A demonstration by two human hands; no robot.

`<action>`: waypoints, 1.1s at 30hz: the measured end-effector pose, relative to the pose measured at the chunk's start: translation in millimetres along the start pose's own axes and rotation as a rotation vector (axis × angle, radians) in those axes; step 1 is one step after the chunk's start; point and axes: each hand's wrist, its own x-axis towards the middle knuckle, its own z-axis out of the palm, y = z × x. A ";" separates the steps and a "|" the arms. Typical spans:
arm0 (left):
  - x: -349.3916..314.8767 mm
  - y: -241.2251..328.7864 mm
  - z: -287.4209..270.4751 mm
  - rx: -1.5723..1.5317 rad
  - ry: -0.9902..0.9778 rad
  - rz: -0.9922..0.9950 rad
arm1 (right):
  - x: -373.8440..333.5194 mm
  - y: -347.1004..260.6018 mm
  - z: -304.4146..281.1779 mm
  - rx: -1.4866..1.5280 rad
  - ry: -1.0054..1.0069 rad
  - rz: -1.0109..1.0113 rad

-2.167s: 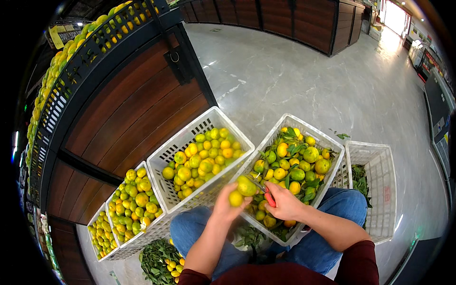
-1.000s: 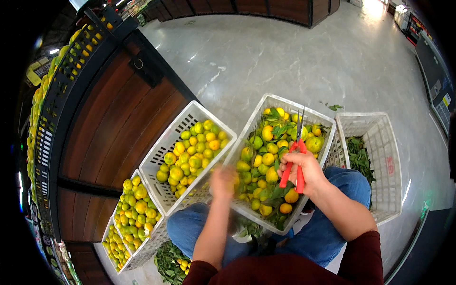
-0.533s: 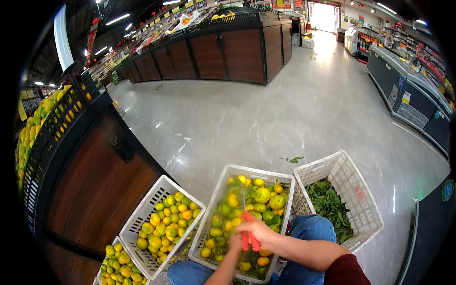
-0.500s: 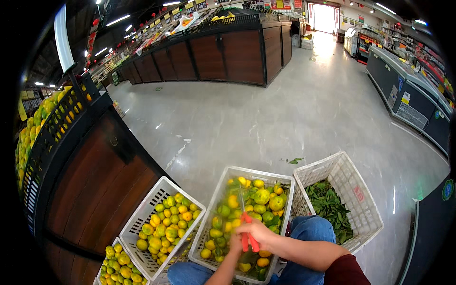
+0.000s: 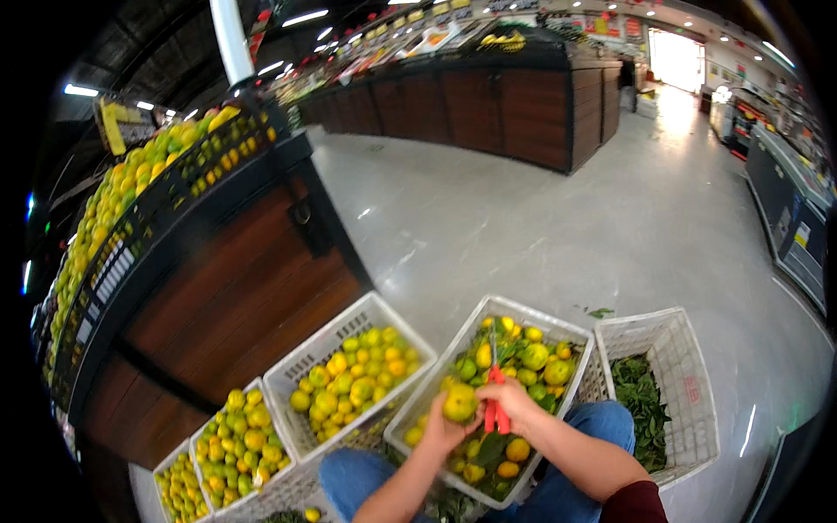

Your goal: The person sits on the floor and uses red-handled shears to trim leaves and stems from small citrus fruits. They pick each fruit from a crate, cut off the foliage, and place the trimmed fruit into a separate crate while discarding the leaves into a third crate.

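Observation:
My left hand [image 5: 444,432] is closed around a yellow-green mandarin [image 5: 460,404], raised over the middle crate [image 5: 542,317]. In my right hand [image 5: 516,404] is a pair of red-handled snips [image 5: 498,417], gripped by the handles. Its thin blades point away from me over the fruit, to the right of the held mandarin. Below both hands the white crate holds loose mandarins and some green leaves. Whether the held fruit has a stem cannot be made out.
Left of the middle crate stands another crate [image 5: 321,335] of mandarins, with more filled crates nearer me. A crate [image 5: 694,397] of leaves [image 5: 639,410] is at the right. A wooden stand [image 5: 235,305] piled with fruit rises at left; a freezer [image 5: 789,205] stands far right.
My view has swung left, showing more of the filled crates. A mandarin now shows plainly in my left hand, held up beside the snips; earlier that hand was partly hidden behind my right.

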 end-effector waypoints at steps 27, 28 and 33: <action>-42.5 48.9 14.2 -0.097 -0.028 0.201 | -12.0 37.7 6.7 -1.609 0.040 -0.773; -44.5 45.3 16.0 -0.068 -0.046 0.208 | -11.1 38.0 6.8 -1.604 0.038 -0.762; -45.2 32.1 13.0 0.001 -0.062 0.192 | -14.5 39.0 6.9 -1.598 0.025 -0.654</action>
